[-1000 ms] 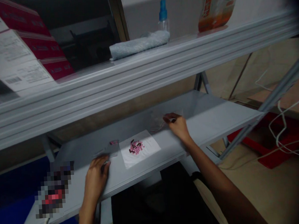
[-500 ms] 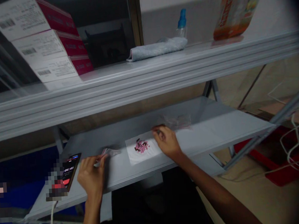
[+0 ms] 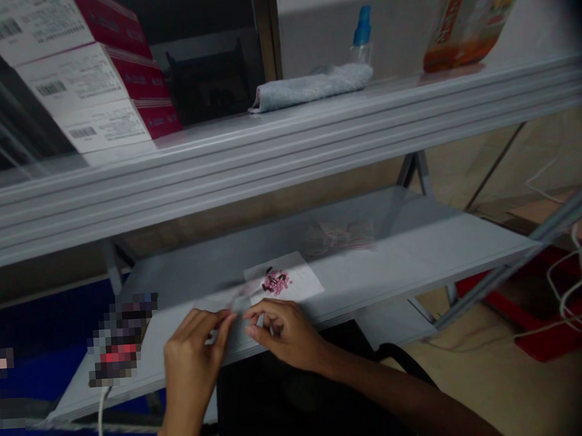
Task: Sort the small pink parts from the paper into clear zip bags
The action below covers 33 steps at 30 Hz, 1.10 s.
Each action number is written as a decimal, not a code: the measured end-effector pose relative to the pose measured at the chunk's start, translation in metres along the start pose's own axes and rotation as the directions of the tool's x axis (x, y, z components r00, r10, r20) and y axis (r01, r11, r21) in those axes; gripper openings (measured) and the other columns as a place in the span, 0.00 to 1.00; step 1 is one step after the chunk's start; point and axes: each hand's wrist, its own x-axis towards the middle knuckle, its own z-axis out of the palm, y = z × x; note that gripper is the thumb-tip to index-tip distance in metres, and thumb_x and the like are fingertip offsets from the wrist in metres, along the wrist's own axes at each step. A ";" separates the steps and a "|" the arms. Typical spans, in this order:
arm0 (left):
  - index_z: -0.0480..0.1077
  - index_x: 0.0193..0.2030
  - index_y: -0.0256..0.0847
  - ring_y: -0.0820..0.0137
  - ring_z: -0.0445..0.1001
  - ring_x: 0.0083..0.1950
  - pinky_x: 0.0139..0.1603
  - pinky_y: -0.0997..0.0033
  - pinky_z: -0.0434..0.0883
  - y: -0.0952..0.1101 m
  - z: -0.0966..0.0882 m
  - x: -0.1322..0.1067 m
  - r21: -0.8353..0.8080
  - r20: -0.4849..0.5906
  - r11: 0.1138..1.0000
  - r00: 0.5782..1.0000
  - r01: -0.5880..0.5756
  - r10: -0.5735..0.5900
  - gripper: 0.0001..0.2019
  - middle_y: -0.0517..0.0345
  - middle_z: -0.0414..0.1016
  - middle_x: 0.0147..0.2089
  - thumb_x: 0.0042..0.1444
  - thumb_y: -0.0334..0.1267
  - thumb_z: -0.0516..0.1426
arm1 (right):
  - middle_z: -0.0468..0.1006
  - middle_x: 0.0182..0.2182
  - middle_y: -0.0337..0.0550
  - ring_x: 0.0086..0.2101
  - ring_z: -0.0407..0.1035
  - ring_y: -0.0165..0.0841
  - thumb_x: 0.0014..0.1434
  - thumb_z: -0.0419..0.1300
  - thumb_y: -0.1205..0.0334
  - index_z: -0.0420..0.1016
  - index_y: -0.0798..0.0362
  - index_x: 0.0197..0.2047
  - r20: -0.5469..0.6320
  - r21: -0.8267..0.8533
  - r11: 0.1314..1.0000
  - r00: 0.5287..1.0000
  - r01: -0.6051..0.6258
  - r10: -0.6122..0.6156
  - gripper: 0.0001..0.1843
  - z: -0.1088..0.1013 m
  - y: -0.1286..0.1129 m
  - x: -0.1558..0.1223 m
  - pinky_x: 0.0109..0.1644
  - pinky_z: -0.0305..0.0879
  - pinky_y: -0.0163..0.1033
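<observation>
My left hand (image 3: 197, 345) pinches a small clear plastic bag (image 3: 240, 292) between thumb and fingertips. The bag is blurred and sticks out past the fingers toward the sheet. Close by on the right, my right hand (image 3: 283, 333) has its thumb and index finger curled together near the bag. Whatever sits between those fingertips, if anything, is too small to make out. Behind both hands a white sheet (image 3: 304, 276) lies on the lower shelf. It carries a heap of small pink tablets (image 3: 279, 283) mixed with several dark capsules (image 3: 268, 270).
More clear bags (image 3: 341, 236) lie behind the sheet. A phone (image 3: 125, 336) with a white cable (image 3: 101, 423) rests at the left end. The upper shelf (image 3: 267, 157) holds stacked boxes (image 3: 115, 77), a folded cloth (image 3: 312, 87), a spray bottle (image 3: 362, 33) and an orange pouch (image 3: 466, 26).
My right hand has come from the sheet's right side down and left, close to my left hand. My left hand has shifted right with the bag. The heap looks unchanged.
</observation>
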 end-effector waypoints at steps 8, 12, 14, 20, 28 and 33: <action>0.74 0.36 0.42 0.65 0.76 0.34 0.34 0.67 0.68 0.047 -0.007 -0.007 -0.099 0.063 0.991 0.993 -0.090 0.097 0.09 0.54 0.77 0.31 0.65 0.37 0.54 | 0.73 0.29 0.38 0.29 0.67 0.28 0.63 0.61 0.55 0.72 0.53 0.34 -0.024 -0.007 1.000 1.000 0.018 -0.019 0.11 -0.015 -0.016 -0.004 0.32 0.63 0.32; 0.75 0.37 0.41 0.66 0.77 0.33 0.35 0.68 0.69 0.047 -0.008 -0.006 -0.167 0.082 0.983 0.992 -0.080 0.095 0.07 0.56 0.77 0.32 0.64 0.37 0.56 | 0.74 0.30 0.39 0.32 0.68 0.29 0.66 0.58 0.60 0.73 0.54 0.32 0.038 -0.060 0.995 0.996 0.080 -0.078 0.11 -0.023 -0.018 -0.003 0.36 0.63 0.33; 0.76 0.38 0.42 0.66 0.77 0.34 0.35 0.68 0.70 0.047 -0.010 -0.006 -0.195 0.105 0.979 0.991 -0.063 0.084 0.06 0.57 0.78 0.33 0.63 0.38 0.58 | 0.73 0.28 0.38 0.31 0.68 0.28 0.67 0.56 0.62 0.72 0.54 0.30 0.073 -0.071 0.994 0.995 0.080 -0.075 0.13 -0.026 -0.021 -0.003 0.37 0.63 0.34; 0.77 0.37 0.43 0.64 0.79 0.37 0.39 0.67 0.71 0.053 -0.018 -0.008 -0.240 0.103 0.969 0.994 0.057 -0.033 0.07 0.57 0.80 0.35 0.60 0.42 0.60 | 0.73 0.25 0.37 0.23 0.69 0.26 0.66 0.56 0.60 0.74 0.55 0.31 0.143 0.131 0.989 0.989 -0.064 0.045 0.13 -0.033 -0.030 -0.005 0.30 0.65 0.31; 0.80 0.40 0.45 0.65 0.80 0.41 0.41 0.71 0.72 0.056 -0.022 -0.006 -0.435 0.348 0.843 0.923 0.317 -0.167 0.09 0.58 0.83 0.39 0.61 0.43 0.58 | 0.69 0.25 0.36 0.27 0.64 0.27 0.69 0.52 0.62 0.70 0.54 0.31 0.167 -0.076 0.991 0.981 0.107 -0.093 0.14 -0.035 -0.033 -0.006 0.35 0.60 0.33; 0.80 0.35 0.42 0.66 0.79 0.35 0.37 0.72 0.71 0.052 -0.018 -0.003 -0.532 0.476 0.748 0.871 0.397 -0.124 0.11 0.57 0.82 0.32 0.61 0.42 0.57 | 0.70 0.30 0.39 0.33 0.64 0.30 0.71 0.46 0.63 0.66 0.53 0.34 0.340 -0.252 0.938 0.929 0.238 -0.145 0.14 -0.043 -0.031 -0.006 0.41 0.59 0.35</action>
